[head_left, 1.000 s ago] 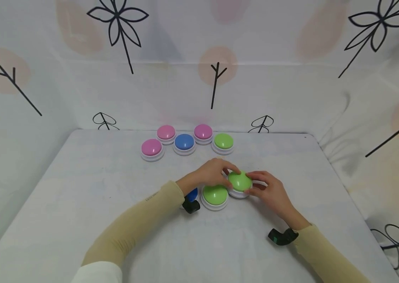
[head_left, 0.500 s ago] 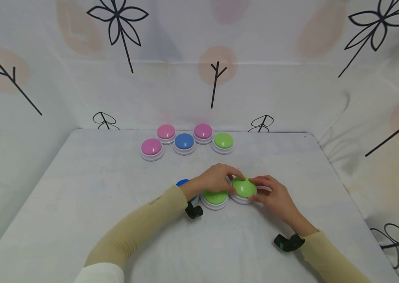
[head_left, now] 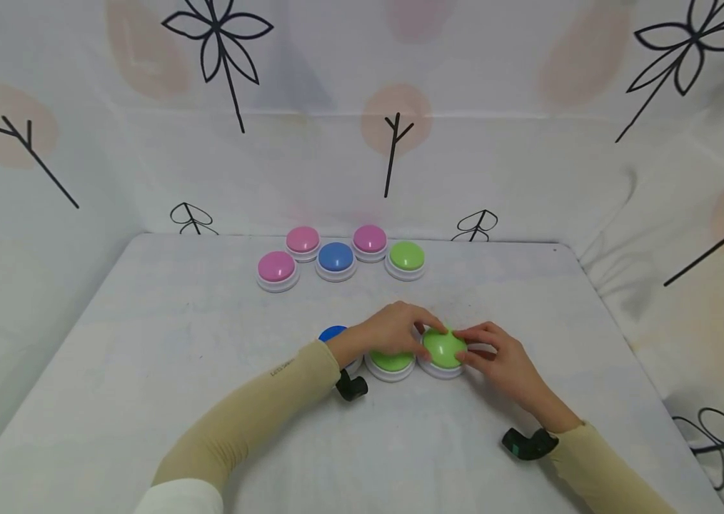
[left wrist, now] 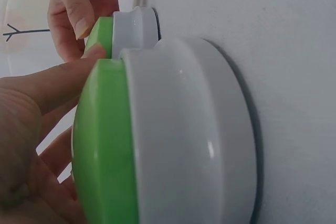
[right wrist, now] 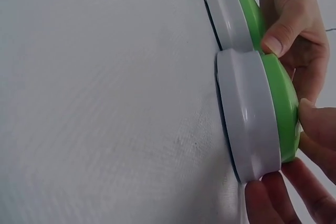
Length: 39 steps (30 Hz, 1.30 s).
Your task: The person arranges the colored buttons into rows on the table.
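Observation:
A green push button (head_left: 443, 350) on a white round base sits at the right end of the near row. Its left side is held by my left hand (head_left: 394, 328), thumb and fingertips on the green dome. From the right, my right hand (head_left: 505, 363) grips the same button, fingers curved at its dome and base in the right wrist view. A second green button (left wrist: 110, 145) stands beside it, partly under the left hand. Farther left, a blue button (head_left: 331, 333) is mostly covered by the left wrist.
At the back of the white table (head_left: 208, 343) stands a group of buttons: pink (head_left: 275, 266), pink (head_left: 303, 240), blue (head_left: 335, 257), magenta (head_left: 370, 238) and green (head_left: 407, 255). A patterned cloth wall (head_left: 310, 171) rises behind the table edge.
Both hands have slid the right green button toward me and slightly right, into line beside the other green one. The back buttons have not moved.

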Motion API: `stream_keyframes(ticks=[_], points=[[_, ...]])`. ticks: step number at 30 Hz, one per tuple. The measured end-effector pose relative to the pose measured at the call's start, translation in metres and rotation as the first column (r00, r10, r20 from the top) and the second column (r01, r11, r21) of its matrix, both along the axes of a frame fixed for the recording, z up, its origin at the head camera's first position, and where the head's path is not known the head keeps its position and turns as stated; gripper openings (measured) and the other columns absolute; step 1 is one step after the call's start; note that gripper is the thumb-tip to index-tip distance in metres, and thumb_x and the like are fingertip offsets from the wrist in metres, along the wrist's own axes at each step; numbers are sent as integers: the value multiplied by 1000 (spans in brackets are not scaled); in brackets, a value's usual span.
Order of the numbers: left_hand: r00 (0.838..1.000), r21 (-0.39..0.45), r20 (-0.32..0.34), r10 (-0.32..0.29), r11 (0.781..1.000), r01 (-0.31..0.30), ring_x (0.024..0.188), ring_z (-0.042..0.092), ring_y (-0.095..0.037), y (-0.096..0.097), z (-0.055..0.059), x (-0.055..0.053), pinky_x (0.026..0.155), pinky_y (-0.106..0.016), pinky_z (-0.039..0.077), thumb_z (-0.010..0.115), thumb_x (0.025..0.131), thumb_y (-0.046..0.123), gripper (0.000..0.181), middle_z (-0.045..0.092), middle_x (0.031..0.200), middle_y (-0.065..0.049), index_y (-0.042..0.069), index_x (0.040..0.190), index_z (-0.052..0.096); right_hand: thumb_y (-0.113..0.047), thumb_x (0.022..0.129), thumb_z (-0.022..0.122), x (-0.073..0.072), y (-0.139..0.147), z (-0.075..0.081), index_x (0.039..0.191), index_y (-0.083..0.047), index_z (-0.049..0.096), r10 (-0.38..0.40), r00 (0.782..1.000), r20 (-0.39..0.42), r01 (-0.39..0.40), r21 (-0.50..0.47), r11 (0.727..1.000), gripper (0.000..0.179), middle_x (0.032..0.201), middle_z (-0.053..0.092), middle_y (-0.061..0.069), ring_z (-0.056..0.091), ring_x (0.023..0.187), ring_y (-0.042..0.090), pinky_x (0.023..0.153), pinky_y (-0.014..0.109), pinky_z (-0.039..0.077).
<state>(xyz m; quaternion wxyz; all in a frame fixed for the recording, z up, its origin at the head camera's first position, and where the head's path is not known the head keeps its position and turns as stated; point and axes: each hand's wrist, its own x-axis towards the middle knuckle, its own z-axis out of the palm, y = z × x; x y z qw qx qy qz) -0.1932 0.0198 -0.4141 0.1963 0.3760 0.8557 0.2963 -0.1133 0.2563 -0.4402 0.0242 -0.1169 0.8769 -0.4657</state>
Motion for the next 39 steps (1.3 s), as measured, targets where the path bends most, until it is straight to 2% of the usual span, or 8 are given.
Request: stream_keyframes(ticks=[14,23,28,35,39], points=[[999,-27,-7,-37,999,36,105,56,-5,1,-1,2,86,-21,46,85,81,26,53,62,126,15,29,131,67,-16,84,81,3,2,1,116,-8,73,-35,999,9,35,38,999,33,105,61,5,65,103,27,84,33,57],[996,0,30,-84,996,84,104,57,-4,-1,2,-5,86,-20,47,85,82,25,52,62,127,14,27,130,67,-15,85,81,2,4,4,118,-9,72,11,1000,24,-11,17,1000,35,110,61,6,65,103,26,85,33,57],[994,11,47,-101,995,101,105,58,-6,-2,3,-7,87,-21,47,82,84,22,49,62,128,12,25,131,67,-12,87,79,-1,4,6,117,-9,71,11,1000,24,-12,50,999,31,111,63,5,66,102,25,84,33,57],[995,10,69,-66,998,65,108,58,-7,-5,8,-12,88,-25,48,77,89,29,47,63,130,7,27,133,65,-13,88,77,-8,6,10,115,-8,70,5,999,34,-7,72,997,28,113,68,7,66,103,25,86,36,57],[996,39,75,-57,998,54,109,60,-9,-7,12,-18,88,-25,50,74,91,30,45,62,132,6,23,135,65,-12,89,76,-16,6,15,115,-6,69,4,1000,15,-5,86,996,28,113,69,8,65,104,26,88,39,56]])
